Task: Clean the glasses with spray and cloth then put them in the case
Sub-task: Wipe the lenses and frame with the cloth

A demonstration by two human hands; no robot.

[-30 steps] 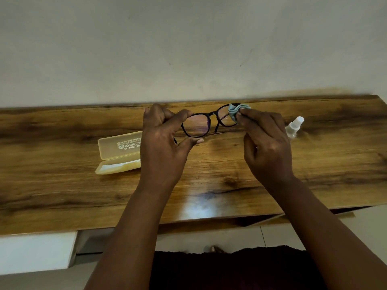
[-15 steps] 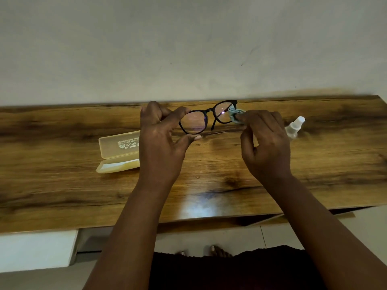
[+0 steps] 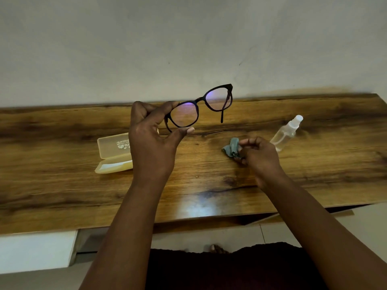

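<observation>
My left hand [image 3: 151,141] holds the black-framed glasses [image 3: 201,107] up above the wooden table [image 3: 62,185], pinching the left lens rim between thumb and fingers. One temple arm hangs down on the right side. My right hand [image 3: 258,156] is low over the table with the crumpled grey-green cloth [image 3: 232,149] between its fingertips; the cloth touches or nearly touches the tabletop. The pale yellow glasses case [image 3: 114,152] lies open on the table, partly hidden behind my left hand. A clear spray bottle [image 3: 287,132] lies tilted on the table just right of my right hand.
A plain light wall rises right behind the table's far edge. The table's near edge runs above a white floor and a white cabinet [image 3: 35,252] at lower left. My dark clothing and toes show at the bottom.
My right hand has pulled the cloth off the right lens and dropped down to the tabletop. My left hand has lifted the glasses a little higher.
</observation>
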